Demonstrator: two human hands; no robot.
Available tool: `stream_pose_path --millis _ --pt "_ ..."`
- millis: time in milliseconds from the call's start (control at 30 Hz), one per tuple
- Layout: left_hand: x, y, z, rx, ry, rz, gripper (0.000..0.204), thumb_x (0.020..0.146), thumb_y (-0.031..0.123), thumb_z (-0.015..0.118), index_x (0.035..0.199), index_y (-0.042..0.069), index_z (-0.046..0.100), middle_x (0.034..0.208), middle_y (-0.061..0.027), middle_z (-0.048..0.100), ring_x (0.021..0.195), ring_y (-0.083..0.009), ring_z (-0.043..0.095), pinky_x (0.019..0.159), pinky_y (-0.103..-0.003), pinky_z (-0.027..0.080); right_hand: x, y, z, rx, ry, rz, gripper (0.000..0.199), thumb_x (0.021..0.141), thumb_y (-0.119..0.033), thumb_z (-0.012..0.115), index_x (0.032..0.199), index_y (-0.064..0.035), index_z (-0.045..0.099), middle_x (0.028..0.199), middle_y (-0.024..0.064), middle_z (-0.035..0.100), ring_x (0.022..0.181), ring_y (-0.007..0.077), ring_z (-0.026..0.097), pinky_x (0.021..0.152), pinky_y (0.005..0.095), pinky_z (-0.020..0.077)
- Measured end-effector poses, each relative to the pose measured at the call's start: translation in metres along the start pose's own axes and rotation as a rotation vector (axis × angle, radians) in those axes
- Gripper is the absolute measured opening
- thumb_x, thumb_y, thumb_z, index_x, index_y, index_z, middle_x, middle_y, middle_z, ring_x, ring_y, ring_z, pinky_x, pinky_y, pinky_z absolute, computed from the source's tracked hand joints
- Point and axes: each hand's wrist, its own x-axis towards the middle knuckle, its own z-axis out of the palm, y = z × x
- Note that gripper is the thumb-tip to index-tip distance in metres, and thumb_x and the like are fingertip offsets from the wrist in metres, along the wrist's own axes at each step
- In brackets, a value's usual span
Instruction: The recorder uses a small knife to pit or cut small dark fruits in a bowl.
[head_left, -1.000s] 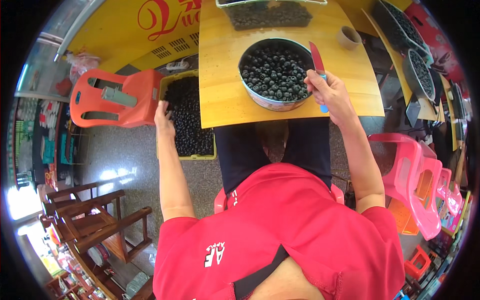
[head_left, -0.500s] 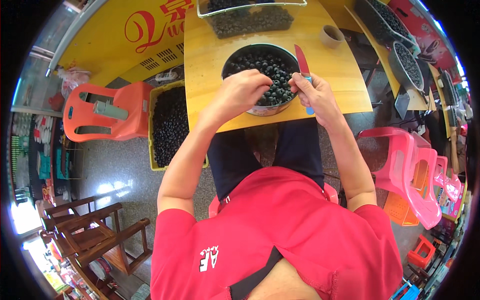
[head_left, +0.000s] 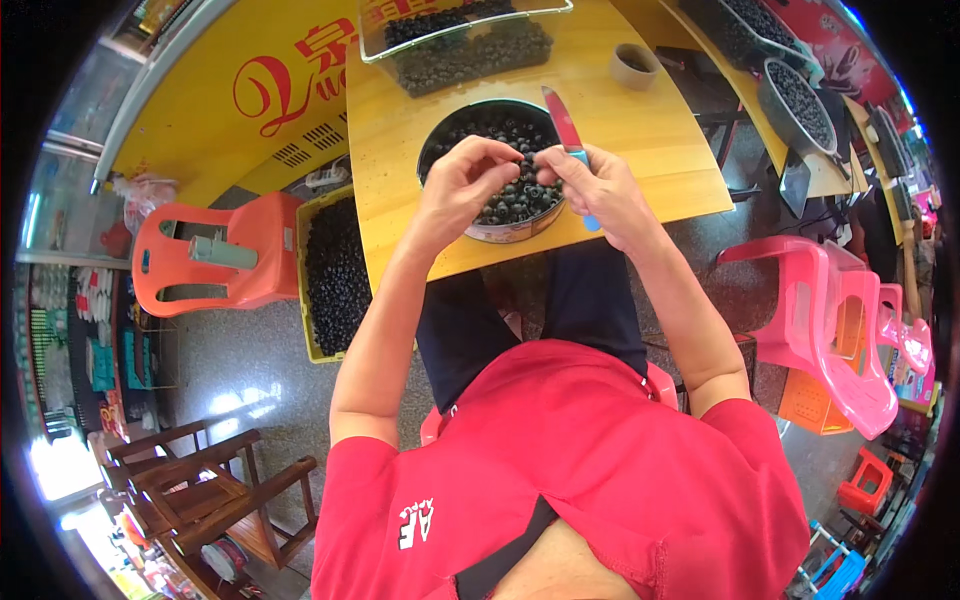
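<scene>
My left hand (head_left: 458,190) hovers over the left side of a round metal pot (head_left: 520,231), thumb and fingertips drawn together in a pinch. Whatever may be between those fingertips is too small to make out. Small dark, rounded, snail-like things (head_left: 512,206) fill much of the pot. Over its right rim, my right hand (head_left: 612,200) grips a small knife (head_left: 564,122) with a red blade and blue handle. The blade points up and away from me. My right thumb and forefinger also meet near the left fingertips.
A clear tub (head_left: 475,68) of similar dark things and a small brown cup (head_left: 633,66) stand farther back on the wooden table (head_left: 660,150). A yellow crate (head_left: 318,340) of them sits left, beside an orange chair (head_left: 265,250). Pink chairs (head_left: 790,300) are at right.
My left hand has turned, its thumb and fingers now showing more plainly, and my right fingertips have come nearer to it. The knife stays in my right hand. The whole view has shifted slightly.
</scene>
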Motion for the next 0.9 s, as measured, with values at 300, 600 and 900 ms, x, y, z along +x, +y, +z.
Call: stream_pose_path --millis 300,600,900 --pt "-0.023 0.024 0.015 -0.481 0.198 -0.064 0.021 0.090 0.011 0.066 0.107 0.002 0.061 0.086 -0.0021 0.066 0.074 -0.0052 0.058 0.066 -0.019 0.047 0.003 -0.005 0.021 0.171 -0.073 -0.046 0.022 0.091 -0.023 0.067 0.100 -0.0030 0.065 0.077 0.0000 0.064 0.053 0.0013 0.043 0.047 0.0172 0.0323" --pt "-0.029 0.019 0.015 -0.716 0.208 -0.161 0.018 0.087 0.008 0.068 0.102 0.001 0.062 0.089 -0.0061 0.068 0.070 -0.0084 0.059 0.064 -0.021 0.048 0.004 -0.013 0.020 0.099 -0.109 -0.008 0.021 0.088 -0.022 0.069 0.097 -0.0028 0.065 0.069 -0.0036 0.057 0.053 0.0023 0.043 0.047 0.0185 0.0321" --pt "-0.036 0.019 0.019 -0.595 0.242 -0.156 0.021 0.090 0.009 0.066 0.108 -0.001 0.062 0.087 -0.0047 0.066 0.069 -0.0081 0.058 0.064 -0.021 0.047 -0.001 -0.020 0.028 -0.153 -0.111 -0.191 0.023 0.088 -0.025 0.069 0.098 -0.0037 0.065 0.070 -0.0048 0.057 0.057 0.0008 0.045 0.049 0.0172 0.0323"
